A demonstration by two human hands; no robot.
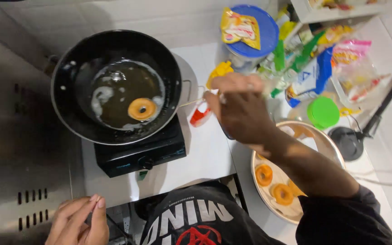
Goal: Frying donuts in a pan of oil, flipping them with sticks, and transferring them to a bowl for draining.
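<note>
Frying step, one ring in the oil. Right hand [239, 109] is raised just right of the black pan [114, 86], fingers closed round a thin stick [191, 102] whose tip points left at the pan rim; grip looks firm, though motion blur hides the fingertips. The doughnut ring [142, 109] floats in the oil, left of that hand and apart from the stick tip. Pan sits on a small black stove [141, 152], below and left of the right hand. Left hand [78, 222] is low, well left of the body, fingers loosely curled and pinched together; can't tell if anything is in it.

Under the right forearm: a round tray [332, 145] with more rings [264, 174] on paper. Behind the right hand: a blue-lidded tub [259, 36], snack packets, a green lid [323, 112].

Judgement: the ring is mid-fry, pale orange. Next move likely needs the stick tip carried left over the rim and into the ring's hole, kept steady and clear of hot oil.
</note>
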